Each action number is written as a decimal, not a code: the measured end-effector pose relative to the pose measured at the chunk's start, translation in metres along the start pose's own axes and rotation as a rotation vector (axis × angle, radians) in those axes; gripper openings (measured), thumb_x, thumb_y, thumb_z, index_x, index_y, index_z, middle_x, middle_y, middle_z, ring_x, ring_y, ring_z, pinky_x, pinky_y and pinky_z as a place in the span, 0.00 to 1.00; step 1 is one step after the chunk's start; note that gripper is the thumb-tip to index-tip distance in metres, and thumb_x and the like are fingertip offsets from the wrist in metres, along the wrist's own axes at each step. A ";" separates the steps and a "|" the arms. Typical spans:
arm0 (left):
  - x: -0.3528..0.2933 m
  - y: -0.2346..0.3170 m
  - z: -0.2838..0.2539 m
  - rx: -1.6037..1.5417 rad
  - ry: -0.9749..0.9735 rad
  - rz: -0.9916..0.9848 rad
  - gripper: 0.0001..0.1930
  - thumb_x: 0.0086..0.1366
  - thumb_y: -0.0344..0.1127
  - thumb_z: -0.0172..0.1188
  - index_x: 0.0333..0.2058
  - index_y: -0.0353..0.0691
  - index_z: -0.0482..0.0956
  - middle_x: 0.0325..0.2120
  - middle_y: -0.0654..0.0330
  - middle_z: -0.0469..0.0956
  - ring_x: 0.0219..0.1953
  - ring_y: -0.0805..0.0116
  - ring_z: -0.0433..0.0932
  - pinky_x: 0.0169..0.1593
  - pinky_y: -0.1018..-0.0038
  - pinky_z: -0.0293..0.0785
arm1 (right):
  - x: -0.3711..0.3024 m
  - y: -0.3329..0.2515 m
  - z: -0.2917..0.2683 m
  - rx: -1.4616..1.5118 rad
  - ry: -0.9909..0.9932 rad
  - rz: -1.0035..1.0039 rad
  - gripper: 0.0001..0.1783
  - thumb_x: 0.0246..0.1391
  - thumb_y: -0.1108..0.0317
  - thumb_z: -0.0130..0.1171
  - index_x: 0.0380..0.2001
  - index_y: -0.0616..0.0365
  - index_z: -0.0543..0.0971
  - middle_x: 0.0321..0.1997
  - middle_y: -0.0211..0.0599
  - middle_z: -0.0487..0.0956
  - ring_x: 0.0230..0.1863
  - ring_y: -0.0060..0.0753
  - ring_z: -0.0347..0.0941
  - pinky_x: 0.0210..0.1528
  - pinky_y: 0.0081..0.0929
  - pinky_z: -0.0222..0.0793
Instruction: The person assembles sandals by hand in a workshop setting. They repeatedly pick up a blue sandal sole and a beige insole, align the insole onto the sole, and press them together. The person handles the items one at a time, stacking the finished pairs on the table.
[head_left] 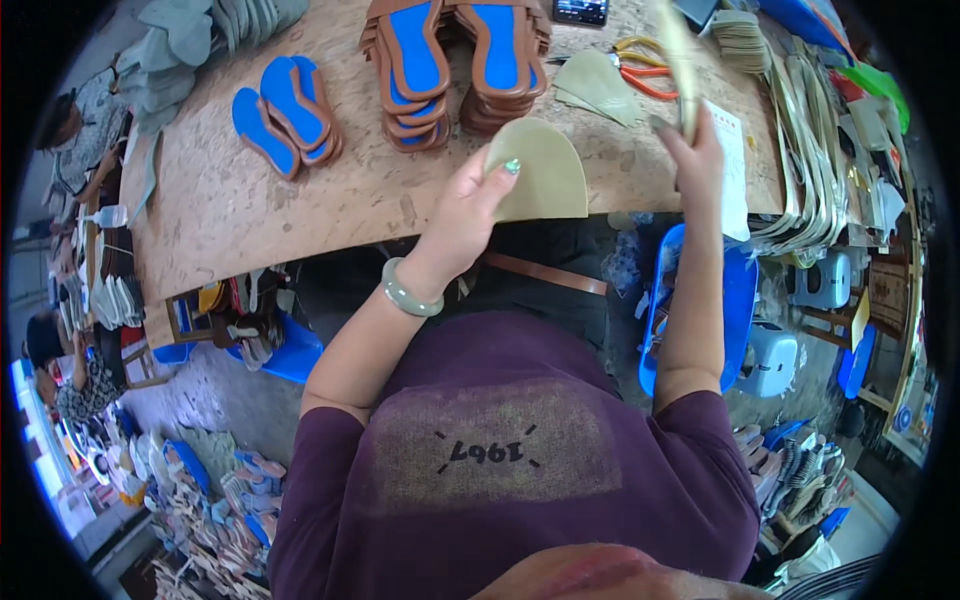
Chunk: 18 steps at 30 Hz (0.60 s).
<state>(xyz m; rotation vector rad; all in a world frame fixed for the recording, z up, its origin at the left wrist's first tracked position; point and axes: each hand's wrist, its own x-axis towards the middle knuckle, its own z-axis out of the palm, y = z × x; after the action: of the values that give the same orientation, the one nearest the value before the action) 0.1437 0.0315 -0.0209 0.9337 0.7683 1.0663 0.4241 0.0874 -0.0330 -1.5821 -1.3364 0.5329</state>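
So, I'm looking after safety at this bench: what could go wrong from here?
The left hand pinches the rounded pale piece by one side near the front edge of the table, so it might drop if the grip slips. The right hand holds a blurred pale item beside the orange-handled tool, which it could knock. The brown-and-blue stack is piled unevenly and might topple if bumped.

Khaki dome-shaped piece (545, 172) held near, curve far, straight edge near. Right and farther off, I make out a pale piece (681, 62), motion-blurred, almost edge-on.
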 end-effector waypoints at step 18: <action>0.026 -0.018 0.020 1.449 -0.043 0.704 0.25 0.59 0.29 0.59 0.56 0.31 0.67 0.55 0.45 0.67 0.58 0.48 0.67 0.60 0.63 0.65 | 0.043 -0.023 0.059 -0.559 -0.160 -0.105 0.31 0.44 0.71 0.63 0.55 0.57 0.68 0.46 0.50 0.78 0.49 0.51 0.75 0.51 0.44 0.69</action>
<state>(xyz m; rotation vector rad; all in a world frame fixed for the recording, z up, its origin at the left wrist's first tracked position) 0.1757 0.0473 -0.0305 2.5842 1.2162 0.9588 0.3782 0.1479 -0.0287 -1.9270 -1.7856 0.2299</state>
